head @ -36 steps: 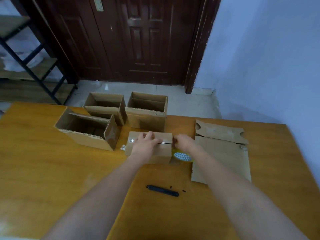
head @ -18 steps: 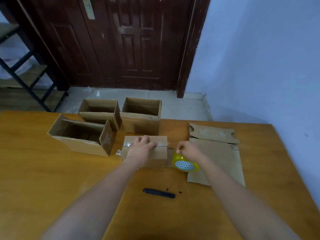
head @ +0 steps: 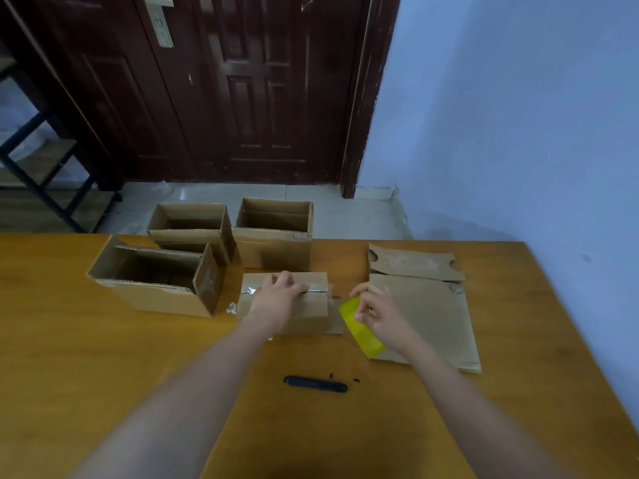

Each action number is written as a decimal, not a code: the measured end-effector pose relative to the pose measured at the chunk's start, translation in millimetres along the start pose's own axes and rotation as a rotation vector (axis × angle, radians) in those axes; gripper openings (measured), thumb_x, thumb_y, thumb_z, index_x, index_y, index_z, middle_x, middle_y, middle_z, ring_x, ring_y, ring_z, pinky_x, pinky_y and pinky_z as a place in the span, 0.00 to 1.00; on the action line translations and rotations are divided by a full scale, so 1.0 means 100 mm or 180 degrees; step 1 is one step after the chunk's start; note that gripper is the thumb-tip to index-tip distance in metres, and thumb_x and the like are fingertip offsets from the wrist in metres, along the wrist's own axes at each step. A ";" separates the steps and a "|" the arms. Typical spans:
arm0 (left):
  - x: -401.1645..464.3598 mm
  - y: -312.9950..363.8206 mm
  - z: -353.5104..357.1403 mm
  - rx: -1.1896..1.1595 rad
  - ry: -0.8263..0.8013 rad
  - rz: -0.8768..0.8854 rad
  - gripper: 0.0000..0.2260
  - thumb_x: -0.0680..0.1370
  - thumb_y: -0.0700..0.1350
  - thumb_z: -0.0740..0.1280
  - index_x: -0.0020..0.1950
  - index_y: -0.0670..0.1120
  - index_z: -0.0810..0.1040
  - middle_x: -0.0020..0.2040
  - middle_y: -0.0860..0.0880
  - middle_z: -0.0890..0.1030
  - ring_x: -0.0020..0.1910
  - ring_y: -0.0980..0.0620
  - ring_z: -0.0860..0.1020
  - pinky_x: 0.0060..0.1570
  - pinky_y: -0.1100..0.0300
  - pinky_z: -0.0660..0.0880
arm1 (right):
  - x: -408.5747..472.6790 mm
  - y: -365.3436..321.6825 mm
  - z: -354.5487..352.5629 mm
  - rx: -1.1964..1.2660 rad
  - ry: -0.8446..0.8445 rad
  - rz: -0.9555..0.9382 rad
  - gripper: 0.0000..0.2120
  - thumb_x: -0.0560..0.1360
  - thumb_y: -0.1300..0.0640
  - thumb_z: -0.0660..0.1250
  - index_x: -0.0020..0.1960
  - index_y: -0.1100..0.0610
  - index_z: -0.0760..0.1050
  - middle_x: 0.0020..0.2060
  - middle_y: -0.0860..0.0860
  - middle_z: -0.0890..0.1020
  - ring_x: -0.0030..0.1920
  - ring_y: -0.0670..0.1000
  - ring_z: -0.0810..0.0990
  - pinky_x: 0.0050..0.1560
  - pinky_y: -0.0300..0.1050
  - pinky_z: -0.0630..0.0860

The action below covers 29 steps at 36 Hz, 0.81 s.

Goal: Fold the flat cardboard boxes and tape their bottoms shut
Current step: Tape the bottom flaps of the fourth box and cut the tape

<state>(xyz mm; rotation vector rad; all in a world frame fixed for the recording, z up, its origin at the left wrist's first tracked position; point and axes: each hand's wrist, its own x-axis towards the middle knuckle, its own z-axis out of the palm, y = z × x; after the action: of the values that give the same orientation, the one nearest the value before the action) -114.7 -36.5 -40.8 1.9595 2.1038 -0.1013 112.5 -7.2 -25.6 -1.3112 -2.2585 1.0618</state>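
Observation:
A small cardboard box (head: 311,311) stands bottom-up in the middle of the table, with clear tape along its seam. My left hand (head: 278,295) presses flat on top of it, fingers spread over the seam. My right hand (head: 380,312) holds a yellow tape roll (head: 359,328) just to the right of the box, a little off the table. A strip of clear tape runs from the box's right edge toward the roll. Flat cardboard boxes (head: 432,316) lie under and behind my right hand.
Three folded open boxes stand at the back left: one (head: 155,288) nearest, one (head: 192,229) behind it, one (head: 275,243) to the right. A black utility knife (head: 315,384) lies in front of me on the wooden table (head: 103,357). A blue wall borders the right.
My right hand has drawn the tape roll rightward and away from the box's right end. The left hand stays pressed on the box top.

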 end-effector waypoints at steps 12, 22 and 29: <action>0.00 -0.01 0.04 0.0004 0.0037 -0.0004 0.30 0.76 0.40 0.66 0.73 0.59 0.60 0.71 0.49 0.61 0.70 0.43 0.59 0.67 0.50 0.69 | -0.02 -0.15 0.08 -0.0768 0.0229 -0.0132 0.09 0.80 0.58 0.59 0.41 0.52 0.68 0.39 0.47 0.77 0.49 0.46 0.76 0.75 0.47 0.55; 0.00 0.00 0.06 0.0039 0.0084 -0.0025 0.30 0.76 0.40 0.68 0.73 0.60 0.60 0.71 0.49 0.62 0.70 0.43 0.59 0.66 0.50 0.70 | 0.03 -0.05 0.13 -0.1748 -0.1130 0.0321 0.07 0.81 0.58 0.53 0.47 0.57 0.67 0.40 0.54 0.74 0.40 0.55 0.74 0.39 0.49 0.70; -0.01 0.03 0.07 0.0024 0.0123 -0.0091 0.29 0.76 0.41 0.67 0.72 0.60 0.60 0.71 0.49 0.62 0.70 0.43 0.59 0.67 0.49 0.68 | 0.07 -0.03 0.45 -0.2424 -0.2442 0.0218 0.11 0.81 0.58 0.57 0.51 0.64 0.76 0.47 0.60 0.78 0.47 0.60 0.77 0.45 0.50 0.73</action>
<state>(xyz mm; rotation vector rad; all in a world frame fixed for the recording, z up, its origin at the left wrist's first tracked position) -110.7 -38.4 -46.7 1.9511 2.1591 -0.0776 80.3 -22.4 -54.2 -1.3801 -3.4573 0.8276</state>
